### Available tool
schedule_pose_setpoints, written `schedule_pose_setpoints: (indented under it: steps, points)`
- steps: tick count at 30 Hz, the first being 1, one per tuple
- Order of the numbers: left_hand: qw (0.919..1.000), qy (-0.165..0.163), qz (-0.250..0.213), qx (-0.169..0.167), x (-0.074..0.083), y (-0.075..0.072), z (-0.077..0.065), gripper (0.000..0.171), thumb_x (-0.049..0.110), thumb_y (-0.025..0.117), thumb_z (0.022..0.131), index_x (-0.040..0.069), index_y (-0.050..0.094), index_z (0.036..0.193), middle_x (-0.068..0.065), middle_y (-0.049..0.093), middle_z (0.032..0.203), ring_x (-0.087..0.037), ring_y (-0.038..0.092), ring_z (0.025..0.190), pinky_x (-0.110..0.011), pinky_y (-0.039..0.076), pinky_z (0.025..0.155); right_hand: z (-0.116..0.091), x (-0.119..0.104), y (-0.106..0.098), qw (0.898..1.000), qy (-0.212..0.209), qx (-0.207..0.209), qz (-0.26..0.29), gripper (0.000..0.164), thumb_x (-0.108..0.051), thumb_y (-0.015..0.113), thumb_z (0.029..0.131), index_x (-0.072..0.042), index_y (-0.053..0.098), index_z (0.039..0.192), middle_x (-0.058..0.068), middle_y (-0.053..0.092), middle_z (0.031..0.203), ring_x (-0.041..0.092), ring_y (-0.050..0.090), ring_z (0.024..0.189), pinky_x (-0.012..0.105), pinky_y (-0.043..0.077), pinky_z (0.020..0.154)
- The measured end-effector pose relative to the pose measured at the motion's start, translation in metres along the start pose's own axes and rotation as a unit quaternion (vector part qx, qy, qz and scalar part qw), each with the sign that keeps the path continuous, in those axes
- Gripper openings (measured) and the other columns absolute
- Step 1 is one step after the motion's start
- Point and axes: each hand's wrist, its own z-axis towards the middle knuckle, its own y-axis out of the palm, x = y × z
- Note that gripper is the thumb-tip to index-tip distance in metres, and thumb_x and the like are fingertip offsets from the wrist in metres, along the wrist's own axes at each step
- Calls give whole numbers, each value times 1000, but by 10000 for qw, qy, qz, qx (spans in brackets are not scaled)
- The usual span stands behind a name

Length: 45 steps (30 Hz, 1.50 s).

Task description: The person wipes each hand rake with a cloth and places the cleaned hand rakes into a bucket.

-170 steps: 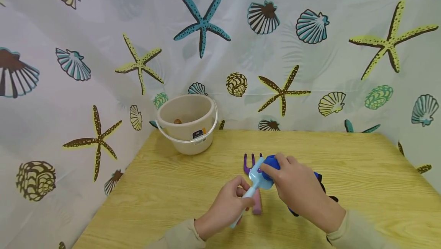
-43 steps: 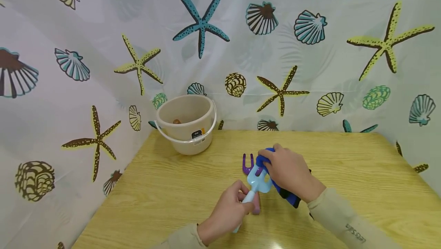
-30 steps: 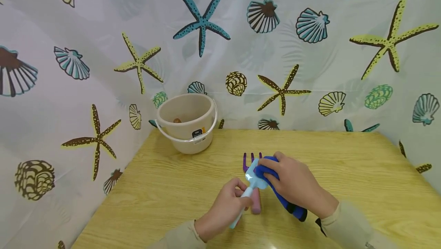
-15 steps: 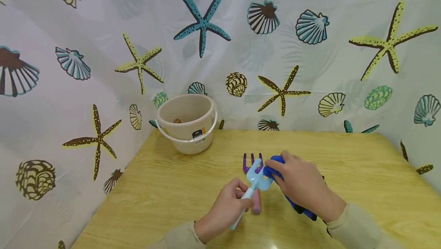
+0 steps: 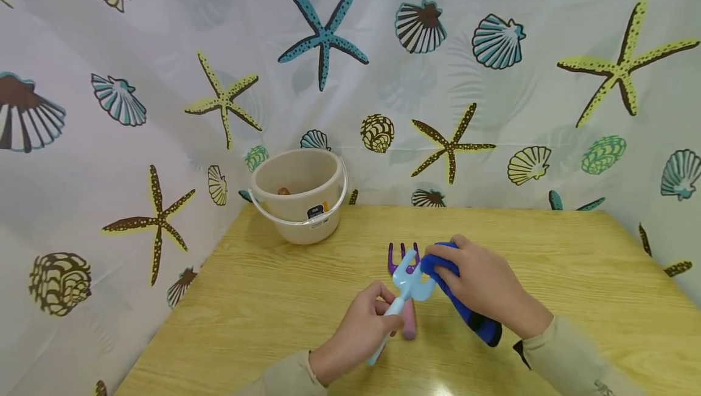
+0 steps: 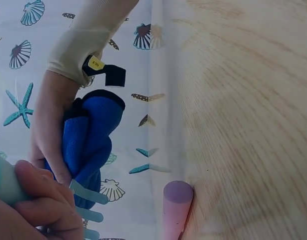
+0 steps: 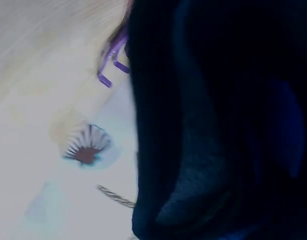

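1 blue fork (image 5: pixel 404 289) is gripped by the left hand (image 5: pixel 361 332), 1 cloth (image 5: pixel 467 308) by the right hand (image 5: pixel 484 277); 1 purple fork (image 5: pixel 409 324) lies beneath, 1 bucket (image 5: pixel 298 232) far left.

Head view, left of centre: a bucket (image 5: pixel 290 208) mostly hides a brown object (image 5: pixel 283 191); lower centre, a light-blue fork (image 5: pixel 405 288) partly covers a purple fork (image 5: pixel 392 267). Blue cloth (image 7: pixel 290 135) overruns the right wrist view's right edge.

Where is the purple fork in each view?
Head: purple fork right of centre, lower half, partly behind the light-blue fork.
Left wrist: its pink handle, bottom edge, right of centre.
Right wrist: purple tines only, top, left of centre.
Shared landmark: shell-printed curtain.
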Motion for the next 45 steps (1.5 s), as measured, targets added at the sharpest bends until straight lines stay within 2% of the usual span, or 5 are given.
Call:
schedule_pose_setpoints:
  steps: [14, 18, 23, 37, 45]
  points:
    - [9993, 301, -197, -61, 21, 2, -7, 23, 2, 64, 86, 6, 53, 106, -5, 64, 77, -13, 39, 41, -22, 34, 37, 5, 39, 5, 9808, 924, -464, 1653, 35, -25, 62, 100, -14, 66, 133, 14, 67, 128, 37, 63, 116, 57, 51, 92]
    - [9995, 260, -103, -112, 19, 1, -6, 22, 2, 64, 87, 5, 52, 105, -4, 62, 75, -13, 37, 41, -22, 33, 37, 11, 49, -11, 9755, 952, -147, 1980, 38, -30, 58, 103, -16, 61, 139, 15, 63, 135, 38, 62, 118, 57, 50, 94]
    - [9992, 318, 77, -242, 15, 0, -5, 19, 4, 64, 89, 6, 53, 104, -3, 62, 73, -13, 42, 48, -22, 34, 40, 21, 48, -15, 9622, 466, -768, 2570, 37, -29, 58, 103, -16, 61, 138, 14, 64, 134, 27, 65, 108, 44, 53, 87]
    - [9983, 301, 128, -473, 6, 2, -5, 18, 5, 65, 88, 9, 53, 101, -3, 61, 71, -13, 39, 45, -23, 32, 37, 33, 55, -7, 9598, 335, -1084, 2568, 37, -27, 59, 103, -15, 63, 137, 15, 65, 132, 26, 64, 108, 42, 52, 87]
    - [9977, 179, 217, -619, 6, 2, -6, 19, 9, 69, 89, 10, 53, 99, -3, 64, 73, -14, 44, 49, -23, 34, 39, 36, 54, -1, 9533, 143, -1905, 2338, 34, -23, 58, 102, -14, 66, 134, 12, 65, 133, 26, 62, 113, 42, 50, 91]
